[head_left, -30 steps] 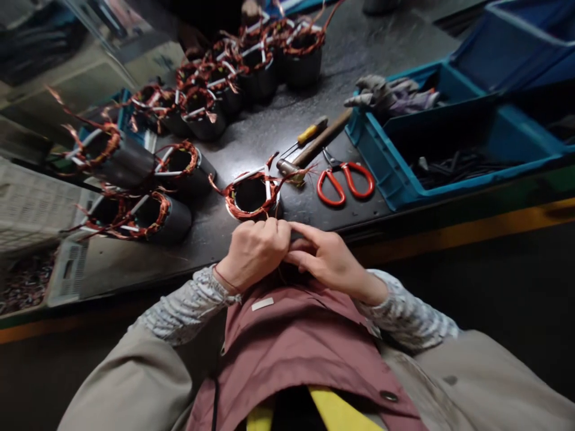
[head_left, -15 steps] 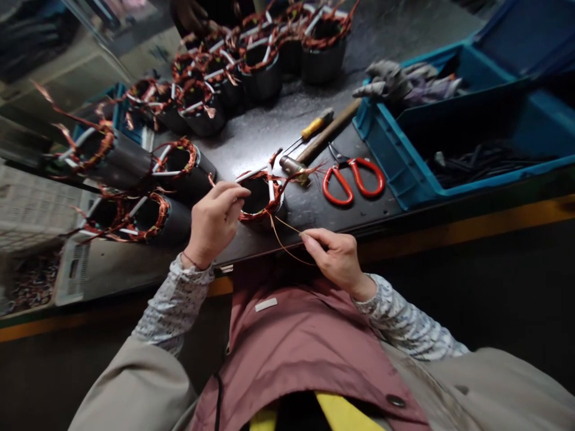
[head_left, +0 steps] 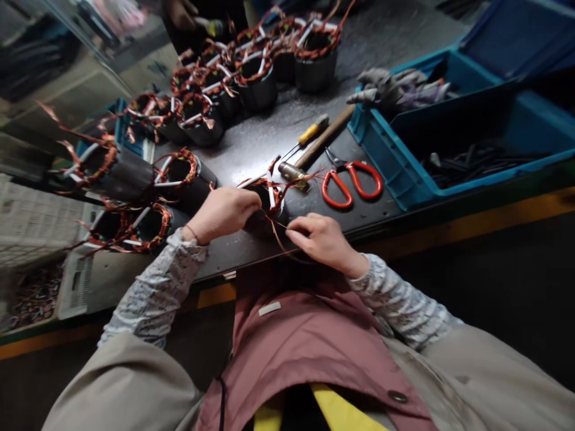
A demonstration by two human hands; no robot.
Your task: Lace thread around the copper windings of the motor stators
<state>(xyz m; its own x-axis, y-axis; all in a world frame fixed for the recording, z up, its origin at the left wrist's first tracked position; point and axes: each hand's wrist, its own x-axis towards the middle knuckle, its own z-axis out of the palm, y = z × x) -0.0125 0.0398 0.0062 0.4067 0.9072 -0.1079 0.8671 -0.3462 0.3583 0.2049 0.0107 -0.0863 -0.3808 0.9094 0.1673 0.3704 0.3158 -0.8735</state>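
A motor stator [head_left: 257, 225], a dark cylinder with copper windings and white sleeves around its rim, stands near the bench's front edge. My left hand [head_left: 227, 212] is closed in a pinch at the near left of that rim; what lies between its fingertips is hidden. My right hand [head_left: 323, 240], just right of the stator, pinches a thin copper-coloured strand [head_left: 280, 224] that runs from the front of the rim to its fingertips. A second loose end hangs down beside it.
Behind the stator lie a hammer [head_left: 330, 134], a yellow-handled screwdriver [head_left: 309, 133] and red-handled scissors [head_left: 338, 190]. Blue bins [head_left: 381, 146] stand at right, grey gloves [head_left: 399, 87] on one. More stators [head_left: 256, 90] crowd the back and left. A co-worker's hand [head_left: 182, 13] is beyond.
My left hand has moved right and down to the front of the rim. My right hand has come up and left, closer to the stator, still pinching the strand.
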